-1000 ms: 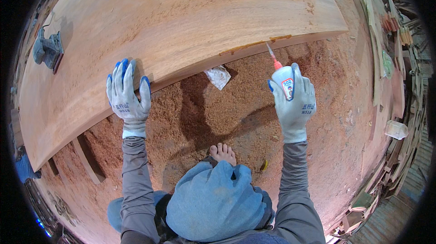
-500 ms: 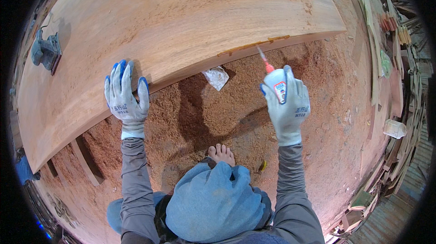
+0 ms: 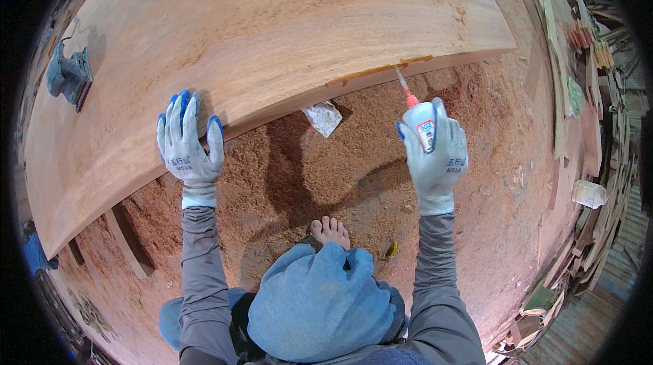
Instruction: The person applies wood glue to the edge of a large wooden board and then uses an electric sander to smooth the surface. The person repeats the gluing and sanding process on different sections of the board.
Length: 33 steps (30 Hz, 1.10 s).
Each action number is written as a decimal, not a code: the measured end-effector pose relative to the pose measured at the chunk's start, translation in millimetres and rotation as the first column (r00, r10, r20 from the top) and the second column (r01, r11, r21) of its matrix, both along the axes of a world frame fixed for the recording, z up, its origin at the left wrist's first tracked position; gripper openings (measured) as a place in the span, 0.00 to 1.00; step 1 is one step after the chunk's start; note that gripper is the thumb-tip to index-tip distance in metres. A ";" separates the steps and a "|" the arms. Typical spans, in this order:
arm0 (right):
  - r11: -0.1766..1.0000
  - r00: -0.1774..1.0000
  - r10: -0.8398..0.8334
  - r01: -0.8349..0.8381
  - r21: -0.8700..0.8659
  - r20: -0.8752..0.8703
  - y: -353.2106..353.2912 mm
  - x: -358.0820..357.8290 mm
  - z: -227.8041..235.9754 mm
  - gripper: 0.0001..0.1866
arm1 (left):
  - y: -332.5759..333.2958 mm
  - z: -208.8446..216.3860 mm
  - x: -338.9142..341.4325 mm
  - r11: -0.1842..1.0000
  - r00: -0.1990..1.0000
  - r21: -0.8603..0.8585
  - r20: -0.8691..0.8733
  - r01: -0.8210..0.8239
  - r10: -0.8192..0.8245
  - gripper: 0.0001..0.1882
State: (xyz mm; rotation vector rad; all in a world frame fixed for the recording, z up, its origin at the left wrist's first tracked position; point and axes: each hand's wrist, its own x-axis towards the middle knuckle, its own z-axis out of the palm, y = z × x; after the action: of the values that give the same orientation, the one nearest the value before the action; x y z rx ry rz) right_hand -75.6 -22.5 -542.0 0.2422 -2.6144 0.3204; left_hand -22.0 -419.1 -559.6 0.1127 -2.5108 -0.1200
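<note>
R hand [image 3: 439, 158] grips white bottle [image 3: 417, 117], fingers wrapped round it, nozzle pointing fwd & slightly L toward brown streak [image 3: 416, 60] on near edge of wood slab [image 3: 292, 32]; tip contact unclear. Streak's long axis follows that edge, approx L–R, just ahead of R hand, the nearer one. L hand [image 3: 192, 151], well apart, lies palm-down at same edge, thumb spread.

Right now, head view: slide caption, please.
Gloved left hand on a wooden slab, right hand holding a white bottle, nozzle near the slab's streaked edge.
</note>
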 end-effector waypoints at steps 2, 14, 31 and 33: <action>0.999 0.999 -0.049 0.049 0.023 -0.007 6.8 -3.6 0.5 0.41 | 0.1 0.1 -0.3 1.000 1.000 -0.004 0.001 0.000 0.000 0.26; 0.999 1.000 -0.019 0.018 0.035 0.020 3.1 -0.6 6.2 0.42 | 1.0 0.7 0.1 1.000 1.000 0.006 0.002 -0.007 0.007 0.26; 0.984 0.974 0.176 -0.175 -0.018 0.143 -55.4 24.0 12.5 0.42 | 2.6 -0.1 -1.7 1.000 0.999 0.010 -0.037 -0.015 0.015 0.24; 0.978 0.970 0.209 -0.207 -0.021 0.125 -59.1 24.9 11.1 0.43 | 2.5 0.7 -2.1 1.000 0.999 0.010 -0.043 -0.013 0.014 0.24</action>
State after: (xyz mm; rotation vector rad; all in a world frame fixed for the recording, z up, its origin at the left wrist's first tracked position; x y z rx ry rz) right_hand -50.7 -81.5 -530.8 0.5113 -2.7165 0.4310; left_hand -24.1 -416.6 -558.9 0.1300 -2.4659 -0.1280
